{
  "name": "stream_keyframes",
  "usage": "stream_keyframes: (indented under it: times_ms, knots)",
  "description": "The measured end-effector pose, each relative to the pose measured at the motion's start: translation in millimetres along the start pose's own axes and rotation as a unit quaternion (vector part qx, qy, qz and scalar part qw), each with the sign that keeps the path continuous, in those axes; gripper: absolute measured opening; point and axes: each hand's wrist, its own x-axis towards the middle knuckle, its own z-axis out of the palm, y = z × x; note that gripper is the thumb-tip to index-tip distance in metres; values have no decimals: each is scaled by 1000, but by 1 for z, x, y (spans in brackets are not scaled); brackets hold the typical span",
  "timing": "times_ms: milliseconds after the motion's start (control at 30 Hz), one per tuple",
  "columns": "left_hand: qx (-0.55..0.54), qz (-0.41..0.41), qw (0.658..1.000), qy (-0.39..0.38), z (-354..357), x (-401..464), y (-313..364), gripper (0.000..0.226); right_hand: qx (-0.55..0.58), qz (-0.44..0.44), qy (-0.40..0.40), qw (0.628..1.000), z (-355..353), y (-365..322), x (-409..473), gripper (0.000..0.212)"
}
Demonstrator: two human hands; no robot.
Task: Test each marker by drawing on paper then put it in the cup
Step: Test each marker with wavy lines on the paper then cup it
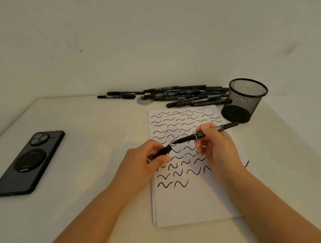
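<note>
One marker [203, 134] in play, held in the air just over the paper [195, 199], tip pointing left toward the cap [162, 152]. Right hand [216, 146] pinches the barrel near the printed label, thumb and fingers curled round it. Left hand [145, 161] pinches the cap, open end facing the tip, just apart from it. Can't tell whether the cap is coming off or going on.

Handling, my read: light, rigid plastic tube, smooth, so it can roll or twist in a loose grip. Best hold is mid-barrel at the label, as now; gives control of the tip and leaves the tail free. Cap is small and slick, so pinch it on the sides. Exposed tip will smear on skin or paper if it drags.

Paper is a thin stack, mostly covered in black squiggles, blank space at the bottom. Likely to slide unless held down.

Mesh cup [245, 100] sits at the sheet's far right corner; looks empty and light, easy to tip. Pile of markers [182, 96] lies behind the paper, against the wall. Phone [28, 162] lies face down, well apart on the left of the table [85, 125].
</note>
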Motion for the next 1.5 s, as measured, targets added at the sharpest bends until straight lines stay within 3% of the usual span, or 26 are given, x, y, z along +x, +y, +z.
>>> stream_keyframes:
  times_ms: [367,600,1033,1167,1500]
  knots:
    - [-13,14,1000,-15,1,-4,4,8,-81,-13,-16,997,6,0,-5,37]
    - [5,36,999,-3,1,-5,6,8,-151,-24,-88,984,14,2,-15,15]
    - [4,55,998,5,1,-11,10,9,-117,2,-140,983,11,5,-16,10]
    - [-32,42,999,-5,1,-12,12,24,-116,-16,-167,979,10,5,-18,6]
    - [-114,7,993,-42,-4,-9,15,25,-88,-31,-169,981,16,2,-20,16]
